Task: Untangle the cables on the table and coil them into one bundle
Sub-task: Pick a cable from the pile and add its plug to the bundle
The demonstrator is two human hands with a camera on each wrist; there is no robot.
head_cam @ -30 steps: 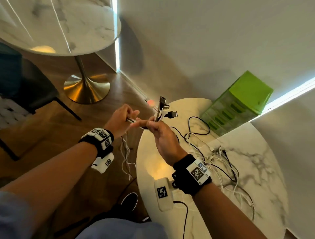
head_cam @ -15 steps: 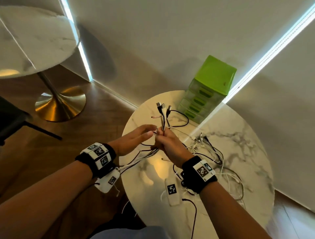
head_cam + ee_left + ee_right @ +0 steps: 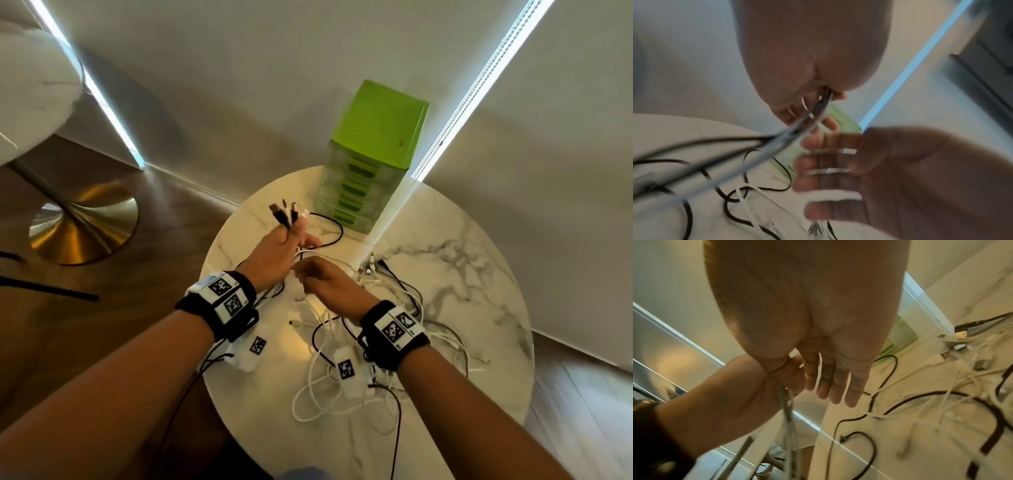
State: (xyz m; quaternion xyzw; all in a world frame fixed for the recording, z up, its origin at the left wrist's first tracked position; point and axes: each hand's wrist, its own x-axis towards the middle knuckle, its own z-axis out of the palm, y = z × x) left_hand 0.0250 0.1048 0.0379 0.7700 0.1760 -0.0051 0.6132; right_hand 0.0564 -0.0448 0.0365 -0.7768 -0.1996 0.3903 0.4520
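Note:
My left hand (image 3: 274, 253) grips a bunch of black and white cables just below their plug ends (image 3: 284, 214), which stick up above the fist. In the left wrist view the cable bunch (image 3: 797, 129) runs out of the left hand (image 3: 807, 56) and down to the left. Just beside and below it hovers my right hand (image 3: 322, 281), holding nothing, its fingers (image 3: 834, 386) straight and relaxed. A loose tangle of black and white cables (image 3: 394, 298) lies on the round marble table (image 3: 462, 240) under and to the right of both hands.
A green plastic drawer unit (image 3: 373, 144) stands at the table's far edge against the wall. Some cables hang over the table's left edge towards the wooden floor. A second marble table on a gold base (image 3: 82, 226) stands at the left.
The plug ends passed from my right hand to my left, which closed round them. The right hand let go and dropped slightly. Both hands moved over the table.

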